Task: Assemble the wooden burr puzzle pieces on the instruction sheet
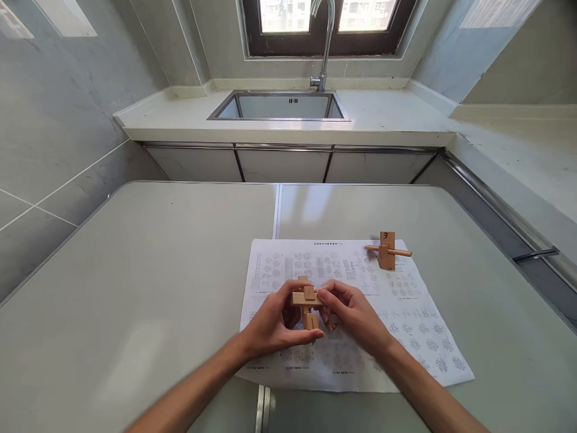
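A wooden interlocking puzzle (pixel 307 299), cross-shaped and made of light brown bars, is held between both hands above a printed instruction sheet (pixel 406 325). My left hand (pixel 273 325) grips its left side and bottom bar. My right hand (pixel 349 310) pinches its right side with fingertips. A second wooden puzzle (pixel 386 250), a block with a thin rod through it, lies on the far right corner of the sheet, apart from both hands.
The sheet rests on a pale grey table (pixel 135 288) with a seam down its middle. Beyond it stands a counter with a steel sink (pixel 279 106) and a faucet (pixel 325 42) under a window. Another counter runs along the right.
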A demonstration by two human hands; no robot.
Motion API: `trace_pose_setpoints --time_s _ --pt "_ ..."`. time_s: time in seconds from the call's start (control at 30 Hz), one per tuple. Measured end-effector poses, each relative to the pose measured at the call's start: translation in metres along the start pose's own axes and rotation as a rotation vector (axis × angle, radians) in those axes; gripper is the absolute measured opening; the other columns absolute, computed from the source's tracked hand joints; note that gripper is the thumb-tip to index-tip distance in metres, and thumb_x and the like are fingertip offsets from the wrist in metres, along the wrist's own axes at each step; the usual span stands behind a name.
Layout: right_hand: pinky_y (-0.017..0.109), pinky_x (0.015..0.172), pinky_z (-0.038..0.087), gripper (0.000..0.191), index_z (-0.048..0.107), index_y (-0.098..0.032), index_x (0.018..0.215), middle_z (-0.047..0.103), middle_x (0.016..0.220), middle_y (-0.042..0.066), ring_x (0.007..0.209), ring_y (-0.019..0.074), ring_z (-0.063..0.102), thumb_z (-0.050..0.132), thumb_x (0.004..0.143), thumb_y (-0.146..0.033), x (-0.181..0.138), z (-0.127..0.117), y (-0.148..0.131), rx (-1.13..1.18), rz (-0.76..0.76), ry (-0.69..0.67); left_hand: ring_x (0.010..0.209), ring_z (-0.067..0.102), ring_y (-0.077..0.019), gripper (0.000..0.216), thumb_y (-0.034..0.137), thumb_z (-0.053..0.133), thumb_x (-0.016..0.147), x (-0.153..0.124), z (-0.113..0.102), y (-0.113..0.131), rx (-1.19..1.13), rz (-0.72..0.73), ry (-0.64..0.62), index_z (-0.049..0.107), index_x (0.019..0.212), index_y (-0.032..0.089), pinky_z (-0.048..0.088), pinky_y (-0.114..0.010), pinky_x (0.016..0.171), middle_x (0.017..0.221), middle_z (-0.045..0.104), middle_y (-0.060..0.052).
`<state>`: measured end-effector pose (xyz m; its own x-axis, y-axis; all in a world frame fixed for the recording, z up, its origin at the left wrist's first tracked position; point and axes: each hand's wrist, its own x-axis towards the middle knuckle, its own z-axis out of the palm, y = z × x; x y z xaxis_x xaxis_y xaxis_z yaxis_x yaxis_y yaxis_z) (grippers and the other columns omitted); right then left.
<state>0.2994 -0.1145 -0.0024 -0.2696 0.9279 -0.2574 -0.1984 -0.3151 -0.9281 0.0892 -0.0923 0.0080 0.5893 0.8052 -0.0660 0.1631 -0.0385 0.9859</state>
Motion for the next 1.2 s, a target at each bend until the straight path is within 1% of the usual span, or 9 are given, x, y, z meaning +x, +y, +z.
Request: trace_pose_setpoints --time_s 0.17,0.4,0.57,0.7,0.8,0.87,0.93,1.03,1.2 --pt "0.027 0.059 0.048 0.042 0.066 -0.02 0.086 0.064 0.066 -0.002 0.058 0.013 0.058 0.072 0.094 -0.06 0.0 0.001 -0.002 -0.044 -0.029 0.033 0.08 0.062 -0.0172 0.06 0.042 0.09 0.077 0.001 -0.001 0.004 -0.019 -0.032 0.003 0.055 0.122 0.023 0.051 -0.028 0.069 0.097 0.066 -0.002" --pt "0.026 0.059 0.047 0.041 0.065 -0.02 0.086 0.063 0.065 -0.003 0.058 0.0124 0.056 0.073 0.095 -0.06 0.0 0.0 0.001 0.001 0.01 0.02 0.08 0.065 -0.0188 0.064 0.043 0.09 0.076 0.0 -0.001 0.001 -0.025 -0.02 0.003 0.056 0.126 0.023 0.051 -0.029 0.068 0.092 0.068 -0.002" --pt "0.028 0.062 0.051 0.042 0.064 -0.02 0.087 0.065 0.067 -0.002 0.061 0.0139 0.061 0.072 0.095 -0.061 0.001 -0.001 0.0 -0.024 0.011 -0.015 0.076 0.065 -0.0172 0.064 0.043 0.091 0.076 0.0 -0.002 0.0 -0.027 -0.021 -0.005 0.056 0.126 0.023 0.051 -0.028 0.066 0.089 0.068 -0.001" --pt "0.032 0.065 0.056 0.041 0.065 -0.022 0.103 0.068 0.072 -0.001 0.062 0.017 0.066 0.06 0.101 -0.063 0.001 -0.001 -0.001 -0.061 -0.031 -0.003 0.077 0.067 -0.016 0.061 0.042 0.09 0.078 0.001 -0.005 0.004 -0.055 -0.053 0.023 0.056 0.126 0.022 0.053 -0.027 0.066 0.099 0.07 -0.004" --pt "0.034 0.067 0.056 0.037 0.065 -0.023 0.115 0.068 0.074 0.001 0.066 0.0191 0.066 0.057 0.104 -0.057 0.0 0.0 0.0 -0.256 -0.172 0.124 0.091 0.071 -0.0195 0.059 0.042 0.086 0.083 0.003 -0.008 0.007 -0.105 -0.082 0.148 0.054 0.128 0.023 0.058 -0.03 0.077 0.111 0.072 -0.007" --pt "0.035 0.068 0.056 0.028 0.066 -0.024 0.112 0.07 0.088 0.005 0.074 0.0207 0.067 0.061 0.104 -0.05 0.0 0.001 0.001 -0.461 -0.298 0.197 0.1 0.073 -0.0217 0.06 0.043 0.084 0.085 0.005 -0.01 0.008 -0.155 -0.088 0.242 0.052 0.131 0.023 0.06 -0.033 0.086 0.116 0.073 -0.009" --pt "0.037 0.072 0.057 0.02 0.066 -0.025 0.11 0.07 0.103 0.009 0.082 0.0223 0.067 0.063 0.103 -0.043 0.0 0.002 0.004 -0.646 -0.417 0.208 0.107 0.073 -0.023 0.062 0.043 0.083 0.086 0.007 -0.011 0.007 -0.202 -0.089 0.299 0.051 0.134 0.023 0.06 -0.036 0.094 0.121 0.074 -0.009" --pt "0.042 0.081 0.059 0.019 0.064 -0.026 0.114 0.068 0.11 0.01 0.091 0.0251 0.068 0.068 0.1 -0.037 0.001 0.001 0.011 -0.824 -0.528 0.166 0.111 0.073 -0.0233 0.064 0.043 0.084 0.087 0.008 -0.01 0.004 -0.228 -0.084 0.326 0.049 0.137 0.024 0.059 -0.038 0.099 0.125 0.073 -0.009" --pt "0.048 0.086 0.058 0.025 0.065 -0.025 0.114 0.067 0.113 0.013 0.101 0.0309 0.066 0.076 0.094 -0.037 0.003 -0.002 0.022 -1.019 -0.575 0.182 0.11 0.073 -0.0237 0.064 0.041 0.083 0.087 0.007 -0.008 0.003 -0.236 -0.071 0.316 0.049 0.139 0.024 0.06 -0.039 0.099 0.123 0.072 -0.009"
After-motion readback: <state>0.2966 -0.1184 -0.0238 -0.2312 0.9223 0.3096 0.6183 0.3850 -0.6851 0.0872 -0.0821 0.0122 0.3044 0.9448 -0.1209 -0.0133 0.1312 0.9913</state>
